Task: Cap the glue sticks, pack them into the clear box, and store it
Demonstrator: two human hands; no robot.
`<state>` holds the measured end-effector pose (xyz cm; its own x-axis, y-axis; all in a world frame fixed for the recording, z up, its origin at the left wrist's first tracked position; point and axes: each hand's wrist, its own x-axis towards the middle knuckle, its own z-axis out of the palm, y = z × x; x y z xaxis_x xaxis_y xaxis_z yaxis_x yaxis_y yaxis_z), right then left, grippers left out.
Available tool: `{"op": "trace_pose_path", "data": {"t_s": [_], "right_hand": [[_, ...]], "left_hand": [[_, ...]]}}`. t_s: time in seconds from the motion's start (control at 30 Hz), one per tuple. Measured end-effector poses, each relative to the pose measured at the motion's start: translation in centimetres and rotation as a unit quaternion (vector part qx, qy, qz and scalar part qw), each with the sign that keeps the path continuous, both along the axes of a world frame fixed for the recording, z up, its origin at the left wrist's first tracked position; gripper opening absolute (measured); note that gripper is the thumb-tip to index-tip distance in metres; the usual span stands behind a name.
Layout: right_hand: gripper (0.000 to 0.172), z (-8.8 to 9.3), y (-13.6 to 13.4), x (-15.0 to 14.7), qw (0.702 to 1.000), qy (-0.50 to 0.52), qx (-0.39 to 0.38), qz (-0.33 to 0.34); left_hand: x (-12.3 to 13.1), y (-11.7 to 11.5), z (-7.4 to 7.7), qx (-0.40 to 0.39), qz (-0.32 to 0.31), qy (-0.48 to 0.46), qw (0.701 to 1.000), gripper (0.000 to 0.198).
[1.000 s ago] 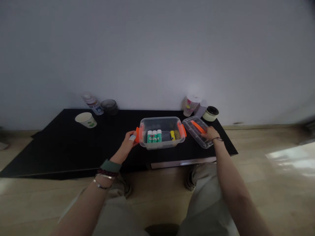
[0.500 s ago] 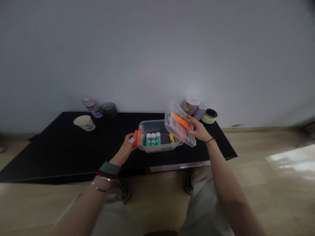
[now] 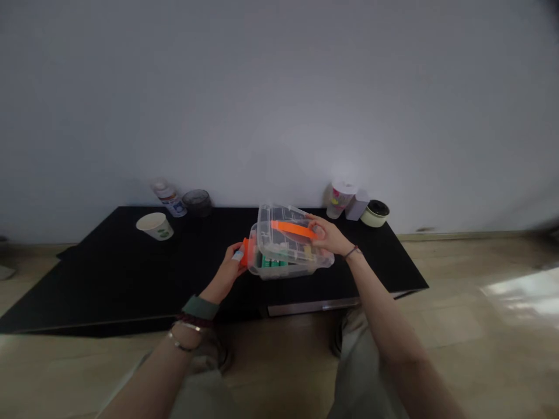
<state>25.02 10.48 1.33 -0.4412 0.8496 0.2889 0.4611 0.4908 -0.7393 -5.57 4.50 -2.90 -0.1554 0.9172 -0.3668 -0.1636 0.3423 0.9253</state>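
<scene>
A clear plastic storage box (image 3: pixel 286 269) stands on the black tabletop with orange side latches. My left hand (image 3: pixel 227 269) grips the box's left orange latch (image 3: pixel 245 251). My right hand (image 3: pixel 327 236) holds the edge of the clear lid (image 3: pixel 283 230), which has an orange strip (image 3: pixel 293 229) and lies tilted over the box. Through the plastic, green-and-white glue sticks (image 3: pixel 271 262) and a yellow stick (image 3: pixel 308 252) show inside the box, partly hidden by the lid.
A paper cup (image 3: pixel 154 226) lies on the black tabletop (image 3: pixel 109 291). A spray bottle (image 3: pixel 169 201), a dark round tin (image 3: pixel 197 203), a lidded cup (image 3: pixel 341 199), a small white box (image 3: pixel 357 205) and a cream tin with a black lid (image 3: pixel 374 213) stand along the wall.
The lid has swung from the right of the box to over its top, carried left by my right hand. My left hand stays on the latch.
</scene>
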Motion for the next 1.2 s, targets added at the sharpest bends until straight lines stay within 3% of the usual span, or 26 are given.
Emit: {"op": "trace_pose_path", "data": {"t_s": [0.47, 0.67, 0.87, 1.07, 1.2], "right_hand": [[0.028, -1.6, 0.2, -1.7, 0.987, -0.155, 0.029, -0.002], [0.029, -1.6, -0.1, -1.7, 0.987, -0.154, 0.043, 0.001], [0.057, -2.1, -0.4, -1.6, 0.972, -0.204, 0.064, -0.094], [0.067, -3.2, -0.1, -1.4, 0.972, -0.213, 0.039, -0.086], [0.068, -3.6, 0.0, -1.3, 0.976, -0.199, 0.042, -0.083]], "left_hand": [[0.1, 0.9, -0.8, -0.003, 0.005, 0.013, 1.000, 0.036], [0.1, 0.9, -0.7, 0.021, -0.012, 0.042, 0.999, 0.048], [-0.1, 1.4, -1.2, 0.072, -0.048, 0.097, 0.992, 0.063], [-0.6, 2.3, -2.4, 0.196, -0.096, 0.182, 0.959, 0.062], [-1.1, 2.9, -2.9, 0.221, -0.141, 0.210, 0.942, 0.056]]}}
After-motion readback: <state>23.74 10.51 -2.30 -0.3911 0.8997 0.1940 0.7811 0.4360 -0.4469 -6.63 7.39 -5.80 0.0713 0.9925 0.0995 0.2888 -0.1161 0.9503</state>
